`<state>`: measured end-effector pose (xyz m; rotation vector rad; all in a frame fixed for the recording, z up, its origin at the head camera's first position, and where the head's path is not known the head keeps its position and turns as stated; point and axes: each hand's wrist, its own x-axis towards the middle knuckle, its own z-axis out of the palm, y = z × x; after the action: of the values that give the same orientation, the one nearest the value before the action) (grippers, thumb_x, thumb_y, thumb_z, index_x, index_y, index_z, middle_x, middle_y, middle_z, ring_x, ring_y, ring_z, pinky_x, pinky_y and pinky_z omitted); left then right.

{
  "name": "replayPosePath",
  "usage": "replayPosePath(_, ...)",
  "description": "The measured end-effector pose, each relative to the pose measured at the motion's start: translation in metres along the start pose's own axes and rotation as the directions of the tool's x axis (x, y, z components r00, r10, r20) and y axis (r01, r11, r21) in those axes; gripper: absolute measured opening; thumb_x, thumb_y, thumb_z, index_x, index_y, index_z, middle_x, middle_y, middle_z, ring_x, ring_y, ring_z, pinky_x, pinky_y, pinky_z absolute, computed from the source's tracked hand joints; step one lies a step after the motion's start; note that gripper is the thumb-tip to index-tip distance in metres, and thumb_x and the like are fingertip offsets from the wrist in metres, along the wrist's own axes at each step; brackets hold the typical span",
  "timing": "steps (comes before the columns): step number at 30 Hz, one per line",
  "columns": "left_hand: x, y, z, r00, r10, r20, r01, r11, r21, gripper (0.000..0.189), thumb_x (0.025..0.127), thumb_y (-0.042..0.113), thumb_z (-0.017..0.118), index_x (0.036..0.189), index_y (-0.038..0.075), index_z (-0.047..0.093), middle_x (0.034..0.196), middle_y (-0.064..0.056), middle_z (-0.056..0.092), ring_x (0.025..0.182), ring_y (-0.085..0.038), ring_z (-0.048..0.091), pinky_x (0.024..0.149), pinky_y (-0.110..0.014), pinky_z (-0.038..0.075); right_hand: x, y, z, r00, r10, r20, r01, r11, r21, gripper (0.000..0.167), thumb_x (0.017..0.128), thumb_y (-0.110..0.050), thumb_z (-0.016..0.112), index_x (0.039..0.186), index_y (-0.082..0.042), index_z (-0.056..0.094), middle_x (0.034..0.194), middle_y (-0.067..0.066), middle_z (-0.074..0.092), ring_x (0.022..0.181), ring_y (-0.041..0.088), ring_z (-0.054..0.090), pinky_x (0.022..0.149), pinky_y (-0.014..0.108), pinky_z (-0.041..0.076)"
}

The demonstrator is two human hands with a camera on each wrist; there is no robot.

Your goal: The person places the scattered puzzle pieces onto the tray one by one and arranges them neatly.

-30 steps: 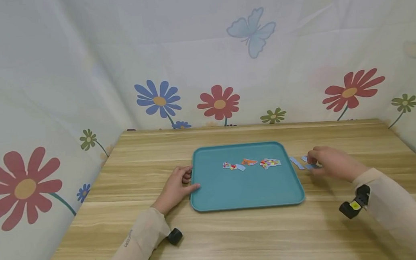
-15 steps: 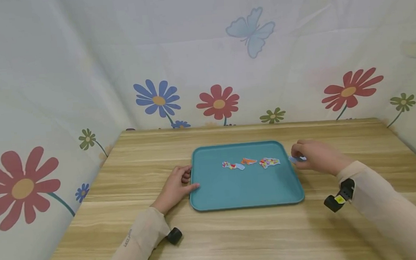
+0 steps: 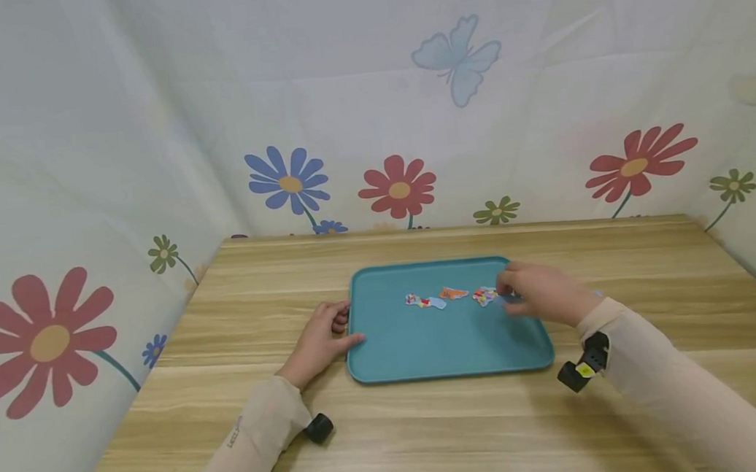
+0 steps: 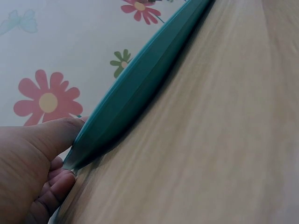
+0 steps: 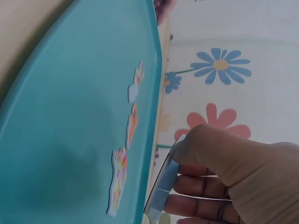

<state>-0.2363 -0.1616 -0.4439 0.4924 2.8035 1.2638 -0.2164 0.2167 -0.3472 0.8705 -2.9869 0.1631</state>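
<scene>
A teal tray (image 3: 445, 348) lies on the wooden table. My left hand (image 3: 320, 344) holds its left rim, thumb over the edge and fingers curled against the outer side; the left wrist view shows this hand (image 4: 42, 163) close up. On the tray lie a colourful paper piece with a pale blue end (image 3: 425, 301), an orange paper piece (image 3: 453, 293) and a multicoloured paper piece (image 3: 485, 296). Over the tray's right part, my right hand (image 3: 543, 292) pinches a light blue paper piece (image 5: 161, 191) between thumb and fingers. The hand partly covers the multicoloured piece in the head view.
Another bit of light blue paper (image 3: 598, 293) shows on the table (image 3: 656, 253) just behind the right wrist. A white cloth printed with flowers (image 3: 397, 189) hangs behind and beside the table. Each wrist bears a small black camera (image 3: 319, 429).
My right hand has picked up light blue paper from the table right of the tray and moved left over the tray with it. The left hand stays at the rim.
</scene>
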Motion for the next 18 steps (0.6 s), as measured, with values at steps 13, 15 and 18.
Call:
replayPosePath(13,0.000,-0.002,0.001,1.000,-0.007,-0.008,0.007,1.000,0.009,0.068,0.084,0.024,0.076,0.139,0.000,0.046,0.114,-0.012,0.053,0.098,-0.019,0.055,0.088,-0.036,0.050,0.022,-0.026,0.008,0.998,-0.056,-0.016,0.057,0.998,0.027,0.011,0.082,-0.016,0.070,0.090,-0.010,0.067,0.087,0.001,0.060,0.077,0.012,0.054,0.068,0.029,0.051)
replayPosePath(15,0.000,-0.001,0.001,1.000,-0.009,-0.009,0.009,1.000,0.001,0.067,0.083,0.023,0.076,0.139,0.000,0.047,0.114,-0.012,0.053,0.098,-0.020,0.055,0.089,-0.036,0.050,0.025,-0.030,0.010,0.998,-0.065,-0.012,0.066,0.997,0.033,0.011,0.082,-0.016,0.070,0.090,-0.010,0.066,0.088,0.001,0.060,0.077,0.011,0.054,0.069,0.029,0.051)
replayPosePath(18,0.001,-0.001,0.001,1.000,-0.007,-0.010,0.007,1.000,-0.005,0.067,0.083,0.023,0.077,0.139,0.000,0.047,0.113,-0.012,0.053,0.097,-0.020,0.055,0.089,-0.037,0.050,0.029,-0.035,0.012,0.998,-0.067,-0.003,0.067,0.997,0.041,0.012,0.082,-0.017,0.070,0.090,-0.010,0.066,0.087,0.000,0.059,0.075,0.011,0.052,0.069,0.029,0.050)
